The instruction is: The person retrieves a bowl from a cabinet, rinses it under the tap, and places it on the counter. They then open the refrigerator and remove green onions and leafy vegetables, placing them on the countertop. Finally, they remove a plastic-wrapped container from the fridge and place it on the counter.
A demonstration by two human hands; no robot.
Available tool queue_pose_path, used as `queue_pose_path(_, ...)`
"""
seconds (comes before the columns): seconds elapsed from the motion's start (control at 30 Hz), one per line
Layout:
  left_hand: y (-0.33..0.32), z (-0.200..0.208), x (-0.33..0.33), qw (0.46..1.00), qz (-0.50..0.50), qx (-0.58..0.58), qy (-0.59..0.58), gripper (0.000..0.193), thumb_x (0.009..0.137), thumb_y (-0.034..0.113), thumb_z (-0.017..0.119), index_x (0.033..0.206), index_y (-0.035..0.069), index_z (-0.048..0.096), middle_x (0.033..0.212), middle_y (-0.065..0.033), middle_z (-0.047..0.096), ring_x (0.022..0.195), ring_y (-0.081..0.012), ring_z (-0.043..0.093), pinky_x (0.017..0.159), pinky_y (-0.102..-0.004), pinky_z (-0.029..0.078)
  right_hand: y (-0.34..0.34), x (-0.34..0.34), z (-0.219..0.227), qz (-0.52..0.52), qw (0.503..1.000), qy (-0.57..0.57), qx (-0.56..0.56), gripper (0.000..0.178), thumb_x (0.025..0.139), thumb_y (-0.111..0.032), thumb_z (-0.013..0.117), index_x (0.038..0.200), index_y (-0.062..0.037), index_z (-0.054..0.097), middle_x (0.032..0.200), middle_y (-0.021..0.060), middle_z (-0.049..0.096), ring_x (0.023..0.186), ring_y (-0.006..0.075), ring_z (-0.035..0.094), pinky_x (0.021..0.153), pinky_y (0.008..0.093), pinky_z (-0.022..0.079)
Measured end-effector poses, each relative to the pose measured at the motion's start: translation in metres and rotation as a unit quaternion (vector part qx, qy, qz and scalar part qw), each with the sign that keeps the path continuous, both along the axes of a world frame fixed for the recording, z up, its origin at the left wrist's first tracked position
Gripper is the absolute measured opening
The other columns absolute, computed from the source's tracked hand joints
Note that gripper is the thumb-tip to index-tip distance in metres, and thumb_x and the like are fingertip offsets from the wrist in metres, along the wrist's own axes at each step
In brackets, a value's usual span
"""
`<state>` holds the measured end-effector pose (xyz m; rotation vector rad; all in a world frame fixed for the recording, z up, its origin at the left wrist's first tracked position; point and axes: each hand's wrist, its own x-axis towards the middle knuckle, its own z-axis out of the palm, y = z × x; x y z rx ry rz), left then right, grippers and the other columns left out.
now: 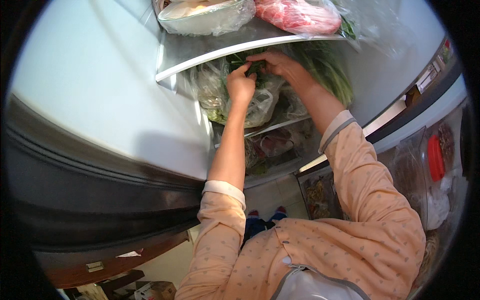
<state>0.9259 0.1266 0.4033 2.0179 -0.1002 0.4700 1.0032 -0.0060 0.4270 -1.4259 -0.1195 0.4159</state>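
Note:
Both my hands reach into an open fridge, in under its upper shelf (220,60). My left hand (241,84) is closed, its fingertips among dark green leafy vegetables (239,61) in a clear plastic bag. From the right, my right hand (274,62) meets it, with thumb and fingers pinched on the same greens. The fingertips of the two hands nearly touch. Below them bulges a clear plastic bag (262,107), and another bag of pale vegetables (207,87) lies to the left. Long green stalks (327,72) lean to the right of my right wrist.
Above, the upper shelf bears a plastic-wrapped glass bowl (207,17) and wrapped red meat (300,17). A lower shelf (280,125) has more bags beneath it. The fridge door (415,165) stands open at right, with a red-lidded container (435,157). A smooth fridge wall (90,90) rises at left.

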Motion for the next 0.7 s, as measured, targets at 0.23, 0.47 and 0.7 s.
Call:
queue_pose_path(0.23, 0.002, -0.001, -0.004, 0.988, -0.076, -0.121, -0.062, 0.06, 0.066, -0.009, 0.058, 0.123, 0.007, 0.047, 0.105, -0.0133, 0.062, 0.1, -0.0193, 0.057, 0.083, -0.0276, 0.042, -0.016, -0.009, -0.003, 0.038, 0.998, 0.042, 0.028, 0.015, 0.074, -0.008, 0.068, 0.087, -0.0058, 0.061, 0.086, 0.0021, 0.061, 0.062, 0.0095, 0.05, 0.051, 0.022, 0.039)
queue_pose_path(0.47, 0.002, 0.013, -0.008, 0.94, -0.213, -0.262, -0.053, 0.085, 0.067, -0.018, 0.053, 0.139, 0.007, 0.015, 0.134, -0.0188, 0.036, 0.12, -0.0247, 0.038, 0.091, -0.0289, 0.038, -0.021, -0.017, 0.005, -0.057, 0.995, 0.067, 0.053, 0.02, 0.069, -0.005, 0.07, 0.086, -0.0065, 0.061, 0.08, 0.003, 0.058, 0.062, 0.0115, 0.052, 0.047, 0.0207, 0.043)
queue_pose_path(0.7, 0.01, 0.02, -0.021, 0.95, -0.128, -0.276, -0.074, 0.083, 0.066, 0.001, 0.069, 0.135, 0.0, 0.023, 0.134, -0.0206, 0.035, 0.122, -0.028, 0.035, 0.096, -0.0327, 0.034, -0.041, -0.02, 0.006, -0.242, 0.935, -0.05, 0.254, 0.016, 0.073, -0.002, 0.066, 0.088, -0.0003, 0.061, 0.085, 0.0077, 0.058, 0.067, 0.0165, 0.054, 0.059, 0.0237, 0.049)
